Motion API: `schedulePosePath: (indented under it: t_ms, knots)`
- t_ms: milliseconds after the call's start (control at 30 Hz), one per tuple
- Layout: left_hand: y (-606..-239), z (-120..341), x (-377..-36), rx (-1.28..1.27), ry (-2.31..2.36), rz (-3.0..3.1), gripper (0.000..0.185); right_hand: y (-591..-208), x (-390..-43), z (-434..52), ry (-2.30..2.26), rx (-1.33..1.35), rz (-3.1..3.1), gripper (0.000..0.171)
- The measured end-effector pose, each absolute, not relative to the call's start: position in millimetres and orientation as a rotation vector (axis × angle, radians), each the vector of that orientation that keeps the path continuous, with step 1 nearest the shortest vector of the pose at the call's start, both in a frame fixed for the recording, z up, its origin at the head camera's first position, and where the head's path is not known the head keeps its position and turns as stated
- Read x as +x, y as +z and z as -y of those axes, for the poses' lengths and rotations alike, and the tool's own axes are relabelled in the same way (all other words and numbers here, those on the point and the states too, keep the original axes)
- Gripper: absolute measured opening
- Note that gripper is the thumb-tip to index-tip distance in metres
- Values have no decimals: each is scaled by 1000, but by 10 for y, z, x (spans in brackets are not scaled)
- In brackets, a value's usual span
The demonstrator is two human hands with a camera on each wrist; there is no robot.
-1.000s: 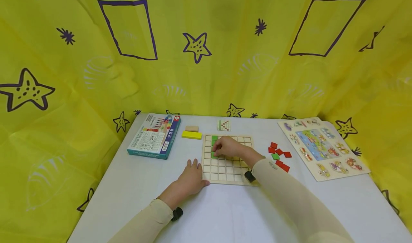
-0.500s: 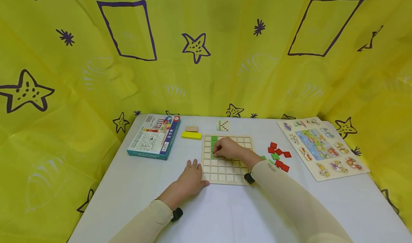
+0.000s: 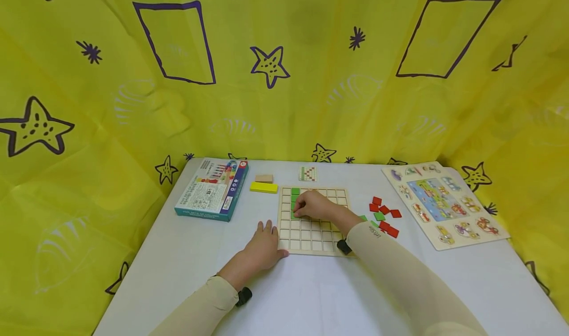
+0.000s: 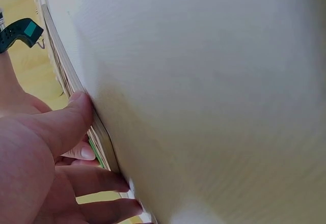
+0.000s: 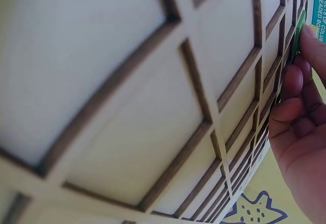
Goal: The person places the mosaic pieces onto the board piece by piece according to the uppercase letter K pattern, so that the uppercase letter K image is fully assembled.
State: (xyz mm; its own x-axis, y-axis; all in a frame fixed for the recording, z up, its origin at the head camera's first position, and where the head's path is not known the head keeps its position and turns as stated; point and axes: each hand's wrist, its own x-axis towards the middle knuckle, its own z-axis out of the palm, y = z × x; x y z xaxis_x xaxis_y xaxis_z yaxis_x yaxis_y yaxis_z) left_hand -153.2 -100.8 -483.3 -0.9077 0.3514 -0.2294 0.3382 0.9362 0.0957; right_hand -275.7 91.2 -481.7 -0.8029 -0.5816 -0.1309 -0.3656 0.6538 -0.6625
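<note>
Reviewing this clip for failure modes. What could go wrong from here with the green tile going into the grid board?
1. The right hand covers the cell, so the green tile might seat skewed on a divider.
2. The left hand only touches the grid board at its edge; a push could slide the board.
3. The right sleeve lies close to the loose tiles and could scatter them.

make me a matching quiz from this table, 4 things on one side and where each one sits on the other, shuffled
Things:
1. box
2. yellow block
3. red tiles
4. picture puzzle

Places:
A. just right of the grid board
B. far right of the table
C. far left, back of the table
D. just left of the board's back corner

Pairs: 1-C, 2-D, 3-A, 4-B
</note>
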Motion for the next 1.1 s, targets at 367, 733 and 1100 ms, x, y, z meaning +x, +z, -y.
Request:
schedulePosePath:
  t_ms: [367, 733, 1100]
  knots:
    - [-4864, 1006, -1550, 480, 105, -2842, 81, -4836, -2770, -919, -920, -725, -2528, 5]
    - [-4854, 999, -1547, 447, 137, -2830, 82, -4649, -2902, -1103, -994, -710, -2520, 11]
    - [-4828, 985, -1523, 465, 117, -2843, 80, -4321, -2994, -1454, -1042, -631, -2555, 22]
